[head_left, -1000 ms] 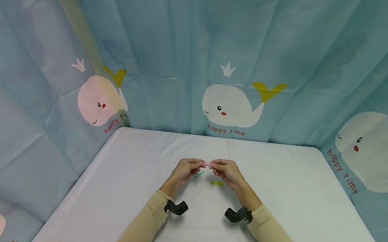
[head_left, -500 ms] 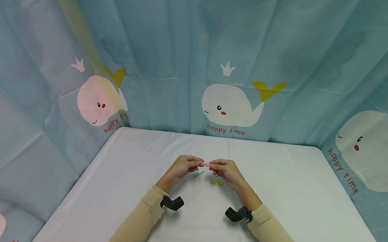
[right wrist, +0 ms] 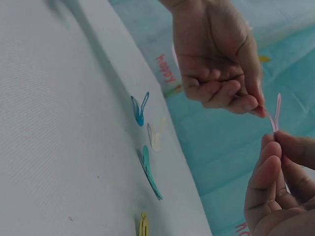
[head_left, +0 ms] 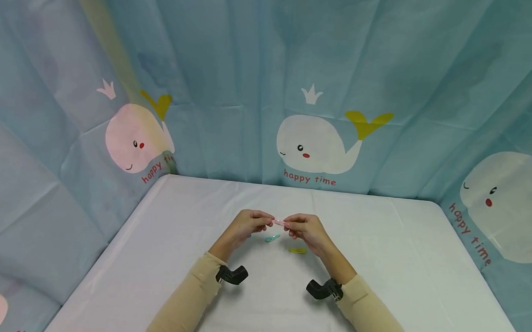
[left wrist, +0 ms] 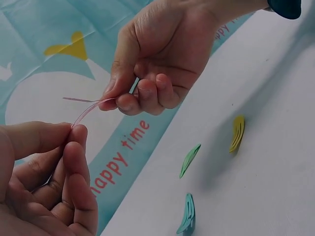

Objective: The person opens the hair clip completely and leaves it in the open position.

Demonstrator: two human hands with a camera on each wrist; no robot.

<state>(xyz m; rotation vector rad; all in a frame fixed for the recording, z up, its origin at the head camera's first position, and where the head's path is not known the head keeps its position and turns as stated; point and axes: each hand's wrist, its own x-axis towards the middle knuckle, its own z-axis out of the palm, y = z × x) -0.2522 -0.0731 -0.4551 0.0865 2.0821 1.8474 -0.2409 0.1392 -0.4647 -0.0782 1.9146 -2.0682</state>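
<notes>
L hand (head_left: 244, 226): thumb + index tips pinched tight on 1 leaf end of a thin, narrow pink snap hair clip (head_left: 278, 222); other fingers curled in below. R hand (head_left: 309, 231): same pinch, thumb + index on clip's opp. end, rest of fingers bent under. So the clip's strung b/w both sets of fingertips, up off the white cloth-covered table (head_left: 356, 237). Its leaves are spread in a V: held leaf bowed, 2nd one sticking out free beside L fingertips.

On the table below the fingers: slim teal snap clip (right wrist: 151, 177), approx. under the gap b/w hands; long yellow slotted snap clip (head_left: 297, 250) under R fingers, a bit nearer the person. Blue snap clip w/ parted leaves (right wrist: 141, 119) + pale whitish snap clip (right wrist: 154, 142) lie farther from R fingers, past the teal one. Light-blue whale-print fabric backdrop (head_left: 222, 145) hangs beyond all fingers.
</notes>
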